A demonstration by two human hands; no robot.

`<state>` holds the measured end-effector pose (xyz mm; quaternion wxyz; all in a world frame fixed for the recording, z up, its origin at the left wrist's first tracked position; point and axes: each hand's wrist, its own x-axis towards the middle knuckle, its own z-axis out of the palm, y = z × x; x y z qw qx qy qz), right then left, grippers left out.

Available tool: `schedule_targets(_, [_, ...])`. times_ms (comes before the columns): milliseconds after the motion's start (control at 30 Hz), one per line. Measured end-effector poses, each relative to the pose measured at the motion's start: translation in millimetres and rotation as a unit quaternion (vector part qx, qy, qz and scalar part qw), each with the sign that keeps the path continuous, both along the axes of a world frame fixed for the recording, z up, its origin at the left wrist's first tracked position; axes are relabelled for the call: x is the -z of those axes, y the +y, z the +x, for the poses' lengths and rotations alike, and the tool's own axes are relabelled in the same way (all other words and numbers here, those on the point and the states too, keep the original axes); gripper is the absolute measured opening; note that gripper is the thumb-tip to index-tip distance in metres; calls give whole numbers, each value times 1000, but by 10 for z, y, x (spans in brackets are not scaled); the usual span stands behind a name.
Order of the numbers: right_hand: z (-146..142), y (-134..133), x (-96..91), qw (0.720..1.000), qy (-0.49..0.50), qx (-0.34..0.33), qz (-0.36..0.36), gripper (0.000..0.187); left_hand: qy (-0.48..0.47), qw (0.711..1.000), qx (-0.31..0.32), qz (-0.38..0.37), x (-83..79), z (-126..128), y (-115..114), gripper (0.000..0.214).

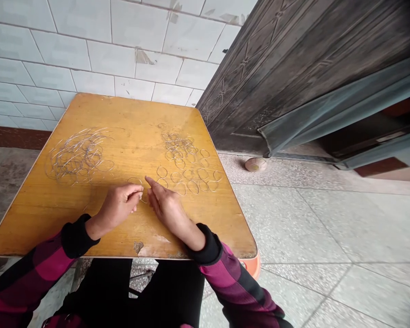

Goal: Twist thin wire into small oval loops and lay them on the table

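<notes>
A thin wire [135,178] bent into a curve is pinched between the thumb and fingers of my left hand [118,202], just above the table. My right hand [167,207] is close beside it on the right, index finger stretched forward and the other fingers loosely bent. I see nothing held in it, though its palm side is partly hidden. On the left lies a tangled pile of loose curved wires [78,157]. Several small closed wire rings [193,187] are spread out right of my hands, with a denser heap of rings [177,146] behind them.
The yellow wooden table [133,132] has a chipped front edge and stands against a white tiled wall [92,54]. To the right are a dark carved wooden door [246,77], a grey-green curtain [300,114] and a roundish object [255,164] on the floor. An orange stool [254,265] shows under the table's corner.
</notes>
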<state>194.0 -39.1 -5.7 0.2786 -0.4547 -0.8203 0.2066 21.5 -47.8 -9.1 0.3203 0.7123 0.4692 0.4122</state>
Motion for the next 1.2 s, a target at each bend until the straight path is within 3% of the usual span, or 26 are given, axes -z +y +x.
schedule_targets(167, [-23,11,40,967,-250,20,42,48,31,999,-8,10,5,-5,29,19])
schedule_targets(300, [-41,-27,-8,943,-328,-3,48,56,48,999,0,-8,36,1,49,20])
schedule_targets(400, [-65,-65,-66,932,-361,-9,35,57,22,997,18,-70,-2,5,61,21])
schedule_targets(533, [-97,-97,-125,924,-380,-3,29,51,-18,985,43,-169,-124,-7,75,17])
schedule_targets(667, [-118,-115,-170,923,-384,6,14,47,-26,980,48,-192,-151,-15,86,14])
schedule_targets(933, [-155,-152,-225,915,-402,3,-28,40,-12,990,41,-137,5,30,43,16])
schedule_targets(1200, [-124,-134,-175,936,-353,-7,-5,24,117,992,-4,-44,-29,31,28,22])
